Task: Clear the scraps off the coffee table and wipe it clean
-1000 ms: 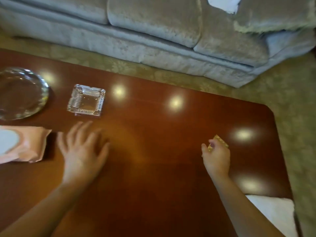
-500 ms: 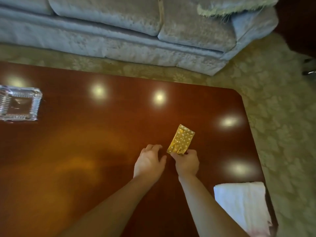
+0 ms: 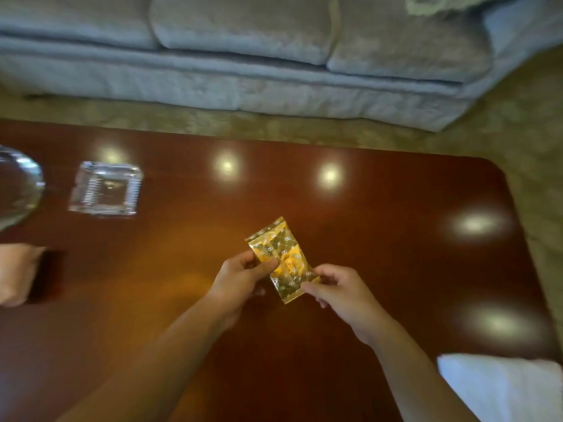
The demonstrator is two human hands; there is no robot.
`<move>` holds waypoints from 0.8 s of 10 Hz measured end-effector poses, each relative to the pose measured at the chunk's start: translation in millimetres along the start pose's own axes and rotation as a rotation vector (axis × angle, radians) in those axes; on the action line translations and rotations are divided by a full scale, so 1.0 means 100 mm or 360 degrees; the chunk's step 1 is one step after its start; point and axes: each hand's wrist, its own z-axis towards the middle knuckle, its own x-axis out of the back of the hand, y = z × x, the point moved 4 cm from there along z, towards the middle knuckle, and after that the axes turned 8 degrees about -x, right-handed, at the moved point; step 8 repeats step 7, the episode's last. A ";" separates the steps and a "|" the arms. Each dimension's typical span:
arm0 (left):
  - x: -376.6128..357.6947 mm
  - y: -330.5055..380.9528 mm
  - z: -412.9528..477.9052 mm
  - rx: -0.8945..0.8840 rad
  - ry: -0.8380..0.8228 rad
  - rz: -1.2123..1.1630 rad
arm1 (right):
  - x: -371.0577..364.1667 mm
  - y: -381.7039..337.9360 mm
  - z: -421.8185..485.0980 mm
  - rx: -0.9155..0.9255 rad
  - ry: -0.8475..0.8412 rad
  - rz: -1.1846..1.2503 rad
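A gold foil wrapper [image 3: 280, 254] is held just above the middle of the dark wooden coffee table [image 3: 380, 239]. My left hand [image 3: 240, 278] pinches its left edge between thumb and fingers. My right hand [image 3: 338, 287] pinches its lower right corner. A folded white cloth [image 3: 499, 388] lies on the table's near right corner, apart from both hands.
A square glass ashtray [image 3: 105, 188] stands at the left of the table, with a round glass dish [image 3: 18, 187] beyond it at the frame's edge. A pink wipes pack [image 3: 15, 272] lies at the near left. A grey sofa [image 3: 243, 56] runs behind, with patterned carpet around.
My right hand lifted the gold wrapper off the table and brought it toward the middle. My left hand came across from the left and took hold of the wrapper's other side.
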 end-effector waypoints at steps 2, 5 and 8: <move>1.61 0.26 -0.72 -0.0090 0.0618 -0.0583 | -1.27 -0.71 0.15 0.0031 -0.0080 0.0096; 3.74 0.20 -1.26 -0.0181 0.1283 -0.0801 | -3.81 -1.59 0.25 0.0175 -0.0456 -0.0147; 4.08 0.26 -1.10 -0.0007 0.1397 -0.0438 | -4.32 -1.62 0.24 0.0151 -0.0412 -0.0181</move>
